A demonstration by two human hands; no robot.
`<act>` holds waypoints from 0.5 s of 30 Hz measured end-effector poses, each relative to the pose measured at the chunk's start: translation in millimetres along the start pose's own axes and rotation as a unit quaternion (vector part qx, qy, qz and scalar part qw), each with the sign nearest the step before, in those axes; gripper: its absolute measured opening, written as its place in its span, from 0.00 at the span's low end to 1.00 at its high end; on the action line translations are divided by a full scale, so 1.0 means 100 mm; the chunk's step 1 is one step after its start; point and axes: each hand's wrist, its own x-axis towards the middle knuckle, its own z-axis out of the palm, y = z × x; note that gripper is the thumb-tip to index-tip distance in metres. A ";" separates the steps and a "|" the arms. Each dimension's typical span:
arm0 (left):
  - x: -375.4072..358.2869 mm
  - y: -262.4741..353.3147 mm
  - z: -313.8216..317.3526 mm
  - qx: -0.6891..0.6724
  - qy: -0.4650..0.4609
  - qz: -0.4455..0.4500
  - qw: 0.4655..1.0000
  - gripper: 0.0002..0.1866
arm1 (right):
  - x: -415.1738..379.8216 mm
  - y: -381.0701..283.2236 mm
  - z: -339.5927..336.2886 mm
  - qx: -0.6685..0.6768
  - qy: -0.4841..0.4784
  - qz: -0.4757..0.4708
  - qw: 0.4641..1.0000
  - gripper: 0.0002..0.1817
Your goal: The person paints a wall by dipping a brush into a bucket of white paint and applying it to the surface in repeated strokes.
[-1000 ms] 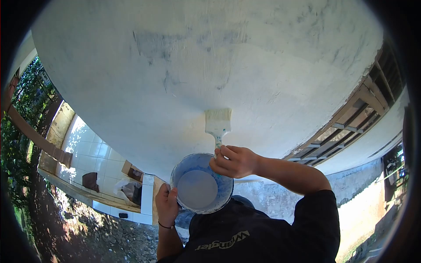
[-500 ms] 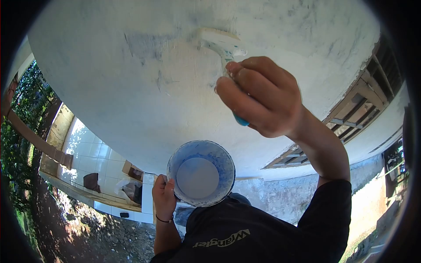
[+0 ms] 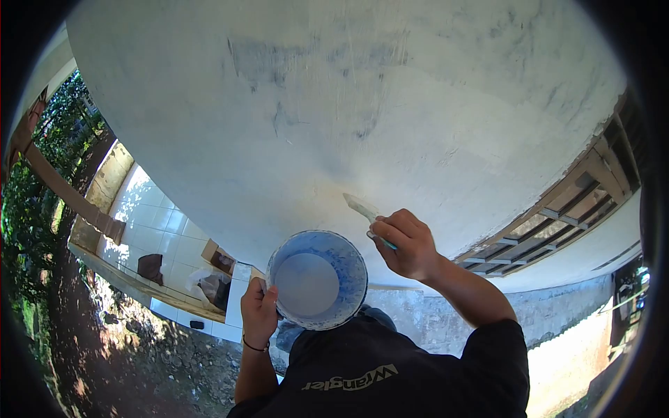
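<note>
A paintbrush [image 3: 362, 208] with whitish bristles and a bluish-green handle is gripped in my right hand [image 3: 404, 244], its bristles tilted up and to the left, just above the bucket's right rim. My left hand [image 3: 259, 311] holds a paint bucket [image 3: 355, 279] by its left edge, thumb over the rim. Inside the bucket lies pale white paint [image 3: 306, 284], and the inner wall is smeared blue and white. In front of me stands a pale wall [image 3: 334, 139] with grey, streaky patches in its upper part.
At the right is a wooden window frame [image 3: 550, 216] set in the wall. A tiled porch [image 3: 157, 216] lies to the left, holding a cardboard box [image 3: 219, 256], a plastic bag [image 3: 209, 284] and a dark cloth [image 3: 150, 269]. Stony ground [image 3: 174, 369] is below.
My right hand has brought the paintbrush down from the upper wall to beside the bucket. The left hand still holds the bucket in nearly the same place.
</note>
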 end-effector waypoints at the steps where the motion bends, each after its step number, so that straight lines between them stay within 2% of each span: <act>1: -0.01 -0.06 -0.03 -0.014 0.001 -0.002 1.000 0.13 | 0.04 -0.04 -0.11 -0.001 0.045 -0.001 0.999 0.15; 3: -0.02 -0.18 -0.08 0.002 0.012 0.004 1.000 0.12 | 0.12 -0.13 -0.31 0.013 0.113 -0.040 0.993 0.16; 5: 0.00 -0.19 -0.12 0.019 -0.001 0.044 0.999 0.11 | 0.19 -0.25 -0.50 0.021 0.124 -0.082 0.989 0.16; 7: 0.00 -0.01 -0.14 0.038 0.012 0.026 0.999 0.11 | 0.20 -0.36 -0.64 0.087 0.117 -0.089 0.985 0.16; 9: 0.00 0.10 -0.18 0.079 -0.009 0.060 0.995 0.11 | 0.19 -0.45 -0.67 0.127 0.105 -0.071 0.984 0.15; 11: -0.02 0.11 -0.15 0.041 -0.001 0.044 0.998 0.12 | 0.18 -0.50 -0.62 0.258 0.038 -0.113 0.959 0.13; 12: -0.03 0.18 -0.12 0.015 0.005 0.053 0.998 0.13 | 0.19 -0.50 -0.59 0.287 -0.012 -0.118 0.951 0.11; 15: -0.03 0.23 -0.10 0.004 0.001 0.066 0.998 0.13 | 0.06 -0.54 -0.29 0.315 -0.128 -0.097 0.935 0.14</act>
